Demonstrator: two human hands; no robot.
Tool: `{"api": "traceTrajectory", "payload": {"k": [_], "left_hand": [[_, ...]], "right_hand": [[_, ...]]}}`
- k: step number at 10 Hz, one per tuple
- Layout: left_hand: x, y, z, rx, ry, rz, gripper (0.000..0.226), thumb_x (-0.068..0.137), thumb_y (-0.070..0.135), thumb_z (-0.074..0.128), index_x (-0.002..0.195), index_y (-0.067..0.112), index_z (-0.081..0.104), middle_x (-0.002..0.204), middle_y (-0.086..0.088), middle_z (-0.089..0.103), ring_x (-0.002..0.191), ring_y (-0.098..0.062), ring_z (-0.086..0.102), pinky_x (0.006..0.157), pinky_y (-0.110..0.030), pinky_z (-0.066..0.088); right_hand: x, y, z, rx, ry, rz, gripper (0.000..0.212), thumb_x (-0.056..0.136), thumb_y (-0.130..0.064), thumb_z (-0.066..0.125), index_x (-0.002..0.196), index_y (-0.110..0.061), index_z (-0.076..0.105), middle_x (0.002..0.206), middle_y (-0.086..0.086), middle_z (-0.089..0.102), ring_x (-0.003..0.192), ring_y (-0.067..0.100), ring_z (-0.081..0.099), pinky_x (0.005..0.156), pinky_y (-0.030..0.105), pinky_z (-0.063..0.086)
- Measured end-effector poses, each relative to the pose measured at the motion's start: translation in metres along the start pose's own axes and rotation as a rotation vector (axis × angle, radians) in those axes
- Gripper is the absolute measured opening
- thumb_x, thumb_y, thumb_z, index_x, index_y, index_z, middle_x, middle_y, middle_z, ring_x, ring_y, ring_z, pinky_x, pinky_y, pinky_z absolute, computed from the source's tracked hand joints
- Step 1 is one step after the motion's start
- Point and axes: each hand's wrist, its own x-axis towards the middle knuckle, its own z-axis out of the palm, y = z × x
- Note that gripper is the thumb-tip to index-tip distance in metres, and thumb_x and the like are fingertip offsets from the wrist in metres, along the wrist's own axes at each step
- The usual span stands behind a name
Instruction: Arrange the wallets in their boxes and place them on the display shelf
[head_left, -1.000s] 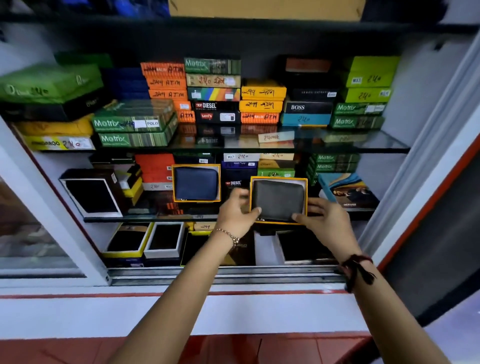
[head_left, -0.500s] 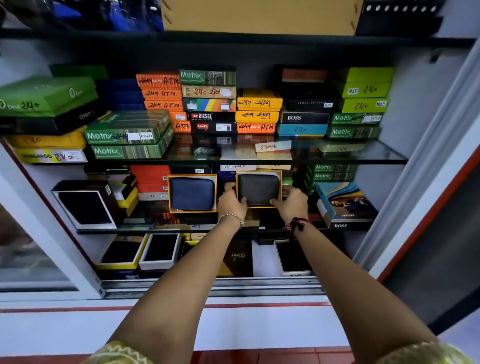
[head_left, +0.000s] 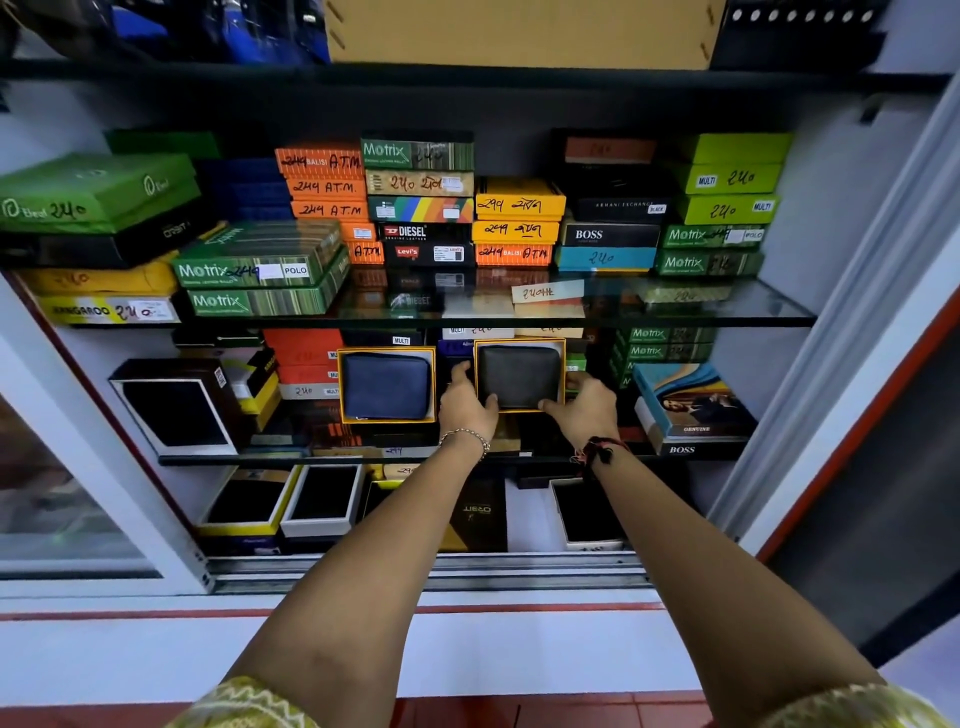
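Head view: the left hand (head_left: 464, 408) and right hand (head_left: 582, 408) clamp the lower corners of an orange-rimmed square box (head_left: 519, 340) holding a matte black wallet (head_left: 519, 375), upright on the glass middle shelf (head_left: 291, 459). At its nine o'clock, just beside, stands a grained navy wallet (head_left: 387, 385).

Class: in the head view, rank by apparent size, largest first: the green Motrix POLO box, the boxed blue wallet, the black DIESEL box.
1. Green Motrix POLO box
2. Boxed blue wallet
3. Black DIESEL box, though it sits farther back, so true size is unsure.
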Motion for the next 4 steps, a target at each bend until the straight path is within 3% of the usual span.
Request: {"api": "traceTrajectory", "payload": {"k": [2, 4], "left_hand": [[-0.01, 0.006, -0.011, -0.03, -0.018, -0.015, 0.065, 0.086, 0.013, 0.066, 0.143, 0.011, 0.034, 0.134, -0.015, 0.058, 0.121, -0.031, 0.057, 0.1, -0.039, 0.047], [-0.061, 0.015, -0.027, 0.058, 0.069, 0.276, 0.062, 0.092, 0.035, 0.053, 0.146, 0.018, 0.029, 0.148, -0.008, 0.043, 0.134, -0.025, 0.046, 0.106, -0.039, 0.047]], "right_hand": [[-0.005, 0.001, -0.006, 0.02, -0.006, -0.016, 0.065, 0.079, -0.024, 0.083, 0.136, -0.007, 0.058, 0.134, 0.016, 0.064, 0.124, 0.031, 0.061, 0.101, 0.037, 0.05], [-0.041, -0.01, -0.026, 0.046, 0.203, -0.272, 0.051, 0.088, -0.028, 0.073, 0.134, -0.009, 0.061, 0.134, 0.013, 0.063, 0.124, 0.026, 0.06, 0.097, 0.028, 0.046]]}}
